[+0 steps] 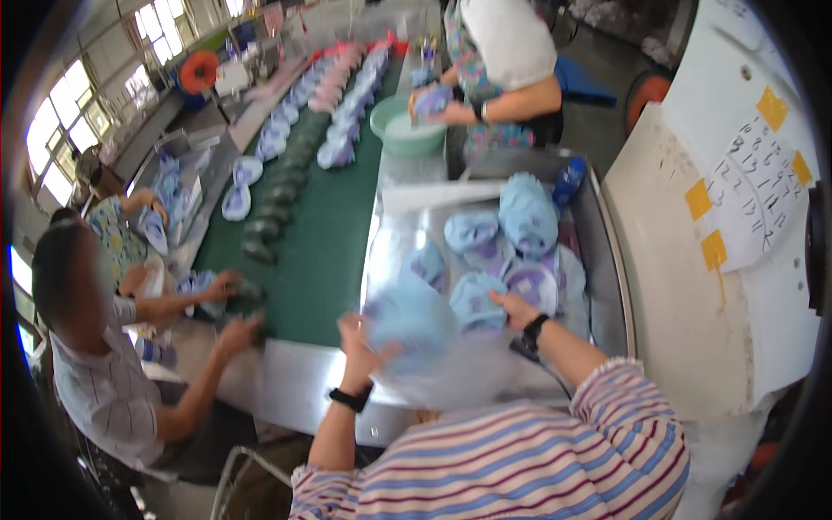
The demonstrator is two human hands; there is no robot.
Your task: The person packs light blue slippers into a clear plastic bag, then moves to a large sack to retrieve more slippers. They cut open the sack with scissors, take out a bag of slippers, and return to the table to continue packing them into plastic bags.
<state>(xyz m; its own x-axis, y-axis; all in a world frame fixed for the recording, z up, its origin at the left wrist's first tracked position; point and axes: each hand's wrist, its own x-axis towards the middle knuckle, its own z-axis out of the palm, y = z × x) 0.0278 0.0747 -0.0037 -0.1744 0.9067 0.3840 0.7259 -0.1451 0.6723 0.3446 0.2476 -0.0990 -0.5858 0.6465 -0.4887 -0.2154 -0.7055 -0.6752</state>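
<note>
My left hand (357, 354) is closed on the edge of a light blue cloth cap (414, 322), which is smeared by motion above the metal table. My right hand (517, 310) pinches the edge of another light blue cap (477, 300) lying on the table. Right beside it rests an upturned cap with a purple and white inside (531, 288). Farther back lie more light blue and purple caps, among them a puffed-up one (527, 217) and a flatter one (471, 231). Whitish, see-through sheeting (459, 373) spreads below my hands, blurred.
A green conveyor belt (325, 251) on the left carries rows of pale purple, pink and dark green caps. Across the table a person (511, 95) holds a cap by a green basin (407, 130). A co-worker (113, 347) reaches over the belt. A whitish board (719, 217) stands at right.
</note>
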